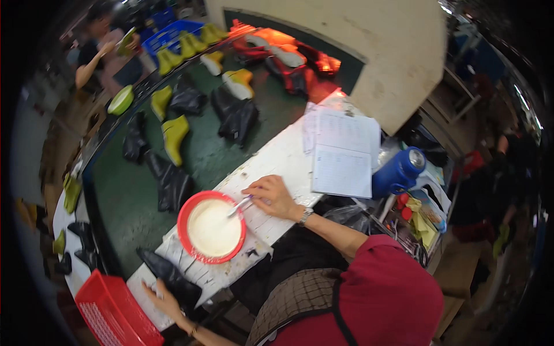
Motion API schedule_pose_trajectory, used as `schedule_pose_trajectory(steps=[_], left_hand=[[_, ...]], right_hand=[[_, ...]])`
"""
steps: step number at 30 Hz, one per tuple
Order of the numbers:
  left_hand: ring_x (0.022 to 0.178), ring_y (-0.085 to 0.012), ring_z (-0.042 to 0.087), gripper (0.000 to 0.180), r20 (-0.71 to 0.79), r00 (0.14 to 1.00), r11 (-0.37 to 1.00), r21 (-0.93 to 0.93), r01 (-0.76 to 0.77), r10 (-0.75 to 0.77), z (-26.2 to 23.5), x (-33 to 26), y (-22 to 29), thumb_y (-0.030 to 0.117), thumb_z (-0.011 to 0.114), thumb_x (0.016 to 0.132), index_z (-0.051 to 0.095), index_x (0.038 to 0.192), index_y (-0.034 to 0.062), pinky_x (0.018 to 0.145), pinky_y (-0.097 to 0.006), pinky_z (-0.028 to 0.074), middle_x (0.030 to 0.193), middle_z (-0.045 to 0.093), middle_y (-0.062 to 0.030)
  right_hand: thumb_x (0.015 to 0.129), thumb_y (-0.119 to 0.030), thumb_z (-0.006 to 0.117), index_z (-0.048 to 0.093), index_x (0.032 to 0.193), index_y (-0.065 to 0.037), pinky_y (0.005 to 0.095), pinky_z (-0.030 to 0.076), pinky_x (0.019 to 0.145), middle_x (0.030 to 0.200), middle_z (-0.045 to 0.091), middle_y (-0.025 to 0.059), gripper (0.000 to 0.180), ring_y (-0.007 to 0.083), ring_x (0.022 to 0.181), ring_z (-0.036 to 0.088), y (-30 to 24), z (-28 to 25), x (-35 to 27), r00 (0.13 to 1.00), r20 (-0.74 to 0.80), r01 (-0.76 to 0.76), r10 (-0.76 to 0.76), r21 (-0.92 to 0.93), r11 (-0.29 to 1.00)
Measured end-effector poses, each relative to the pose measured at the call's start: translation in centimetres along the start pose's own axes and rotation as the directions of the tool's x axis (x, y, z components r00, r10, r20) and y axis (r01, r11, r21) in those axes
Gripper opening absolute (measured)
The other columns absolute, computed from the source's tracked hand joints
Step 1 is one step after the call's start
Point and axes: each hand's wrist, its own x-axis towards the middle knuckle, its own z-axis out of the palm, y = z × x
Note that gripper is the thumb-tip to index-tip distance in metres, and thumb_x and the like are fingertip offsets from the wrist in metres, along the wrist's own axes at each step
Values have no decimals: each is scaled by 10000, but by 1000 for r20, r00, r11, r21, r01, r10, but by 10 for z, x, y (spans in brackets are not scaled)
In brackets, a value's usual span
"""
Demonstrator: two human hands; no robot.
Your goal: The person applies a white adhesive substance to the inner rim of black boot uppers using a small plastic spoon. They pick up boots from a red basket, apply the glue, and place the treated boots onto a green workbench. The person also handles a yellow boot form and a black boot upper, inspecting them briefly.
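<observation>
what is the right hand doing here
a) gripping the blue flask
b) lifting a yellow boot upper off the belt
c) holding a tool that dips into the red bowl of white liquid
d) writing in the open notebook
c: the right hand holds a thin tool whose tip reaches into the red bowl of white liquid, while the open notebook and blue flask lie untouched beside it.

Glossy red plastic bowl (pixel 211 227) (creamy, smooth contents), matt black rubbery boot piece (pixel 173 278).
</observation>
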Motion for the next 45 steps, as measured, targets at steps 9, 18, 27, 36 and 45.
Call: schedule_pose_trajectory(steps=[9,18,27,36,45], left_hand=[[1189,-511,556,1175,41,998,887,457,-59,45,60,17,28,387,845,711,169,1640,142,1036,-588,439,1312,582,-313],[1210,-380,614,789,102,985,986,69,-149,142,4,19,81,120,803,769,482,1471,-45,1072,-438,463,1364,605,-283],[1126,-406,659,718,-55,986,946,293,-136,158,-6,30,38,172,844,757,561,1383,-38,1000,-453,528,1274,657,-277],[1151,-447,622,692,-12,991,953,277,-125,134,9,4,69,282,776,807,547,1375,-41,1003,-492,495,1268,646,-271],[1282,-402,568,804,-129,991,926,377,18,34,26,17,13,203,762,765,470,1501,61,1058,-474,455,1452,567,-207]], right_hand=[[831,-188,757,743,1145,-169,431,406,979,1069,680,29,315,243,1062,589,9,6,-4,998,-52,20,-22,-31,999],[784,-292,793,723,1151,-140,445,398,1030,1094,680,56,404,269,1120,575,-2,-3,-5,997,-76,-17,16,-11,1000],[778,-273,812,722,1179,-138,435,390,1045,1134,678,46,433,251,1144,567,0,-4,-6,998,-55,-34,33,-7,999],[786,-254,798,715,1180,-138,438,402,1032,1078,678,56,419,251,1100,582,0,-2,-3,999,-27,-43,43,-16,999],[791,-234,790,722,1182,-140,433,404,1022,1086,681,52,407,266,1090,588,-4,0,2,999,-14,-42,42,-54,998]])
